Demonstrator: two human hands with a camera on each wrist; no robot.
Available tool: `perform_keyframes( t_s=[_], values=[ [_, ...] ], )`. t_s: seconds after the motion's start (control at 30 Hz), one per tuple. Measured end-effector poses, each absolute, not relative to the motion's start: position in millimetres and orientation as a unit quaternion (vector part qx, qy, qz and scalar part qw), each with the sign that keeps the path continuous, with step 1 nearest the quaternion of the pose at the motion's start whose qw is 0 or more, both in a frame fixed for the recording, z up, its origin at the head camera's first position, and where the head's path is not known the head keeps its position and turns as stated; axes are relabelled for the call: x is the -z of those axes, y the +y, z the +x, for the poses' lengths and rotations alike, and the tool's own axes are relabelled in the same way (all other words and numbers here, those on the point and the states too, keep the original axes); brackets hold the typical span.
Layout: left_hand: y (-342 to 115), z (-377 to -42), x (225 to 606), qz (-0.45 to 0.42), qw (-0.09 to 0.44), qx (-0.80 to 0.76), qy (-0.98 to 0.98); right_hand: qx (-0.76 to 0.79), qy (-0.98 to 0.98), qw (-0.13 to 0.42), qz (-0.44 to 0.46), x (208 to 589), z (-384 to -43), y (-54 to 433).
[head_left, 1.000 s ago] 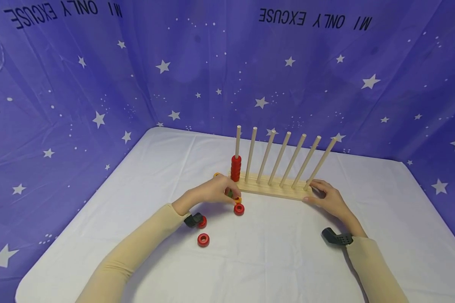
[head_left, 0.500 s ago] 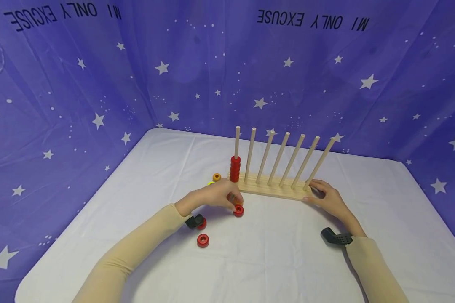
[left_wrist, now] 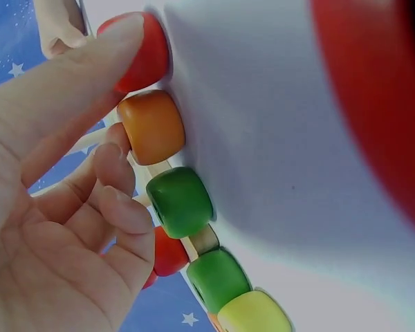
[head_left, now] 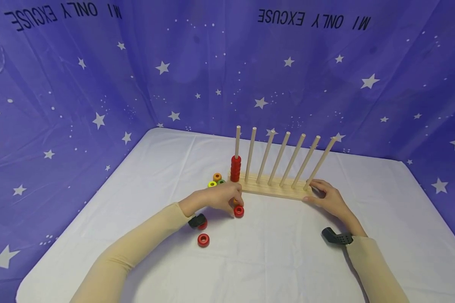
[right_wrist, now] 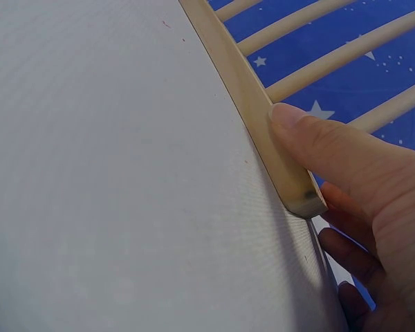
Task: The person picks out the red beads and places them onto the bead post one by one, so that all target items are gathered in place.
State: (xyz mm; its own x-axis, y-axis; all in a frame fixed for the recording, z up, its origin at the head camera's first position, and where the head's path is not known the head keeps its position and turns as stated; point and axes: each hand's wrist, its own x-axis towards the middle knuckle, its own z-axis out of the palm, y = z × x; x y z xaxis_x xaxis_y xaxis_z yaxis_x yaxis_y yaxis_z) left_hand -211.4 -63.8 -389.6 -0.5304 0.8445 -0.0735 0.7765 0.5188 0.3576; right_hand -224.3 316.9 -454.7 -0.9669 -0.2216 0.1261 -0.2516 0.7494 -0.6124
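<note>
My left hand pinches a red bead on the table between thumb and index finger. In the left wrist view, an orange bead and a green bead line up beside that red one, close to my curled fingers. A wooden peg rack with several upright rods stands just beyond. Red beads are stacked on its leftmost rod. My right hand grips the rack's right end, its thumb on the front edge of the base and the other fingers behind.
Orange and yellow beads lie left of the rack. Nearer me is a loose red bead; another red bead is partly hidden by the left wrist strap. A starry blue curtain surrounds the white table.
My left hand has shifted slightly toward me, from by the orange bead onto the red one, uncovering the orange, yellow and green beads behind it. My right hand has stayed on the rack.
</note>
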Motion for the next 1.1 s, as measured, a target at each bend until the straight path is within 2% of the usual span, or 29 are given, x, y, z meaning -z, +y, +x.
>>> perform_keyframes(
  t_s=[0.57,1.1],
  values=[
    [-58.5,-207.1,386.9,0.456,0.126,-0.129,0.872,-0.328,-0.937,0.017,0.123,453.6,-223.5,316.6],
    [-61.3,-210.1,386.9,0.454,0.100,-0.182,0.866,-0.334,-0.934,0.021,0.127,455.3,-223.2,317.4]
  ],
)
